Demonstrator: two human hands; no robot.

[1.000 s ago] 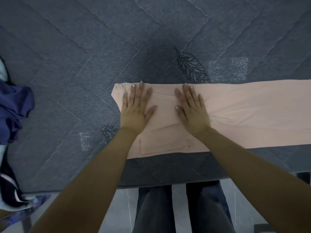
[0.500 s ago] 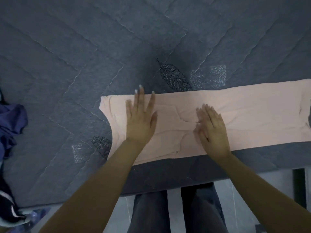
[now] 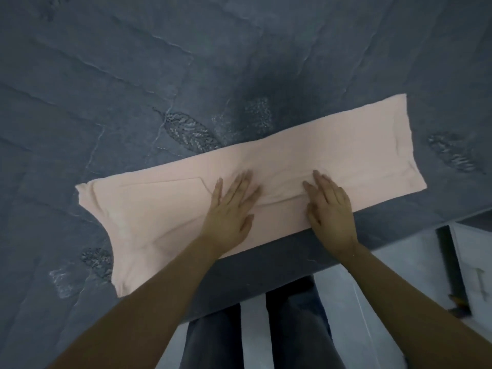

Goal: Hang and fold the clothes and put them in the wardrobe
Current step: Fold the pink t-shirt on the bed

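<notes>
Head view, looking straight down: a long peach-pink garment (image 3: 266, 187), folded into a narrow band, is being pressed flat on a dark grey quilted mattress (image 3: 133, 89). The band is lying along the near edge of the mattress, running from the lower left up to the upper right, where its hemmed end is seen lying flat. At the lower left end the fabric is curving inward (the cut of the garment cannot be told for certain).

The left hand (image 3: 230, 209) is being laid palm down on the middle of the garment, its fingers straight and slightly spread, nothing being gripped. The right hand (image 3: 331, 209) is being laid palm down just to the right of it, near the garment's near edge, fingers straight and close together, likewise holding nothing. A shallow crease in the cloth is being shown between the two hands.

Both bare forearms are being extended in from the bottom of the frame. Below the mattress edge, dark trousers (image 3: 266, 328) are being seen above a pale floor (image 3: 399, 262).
</notes>
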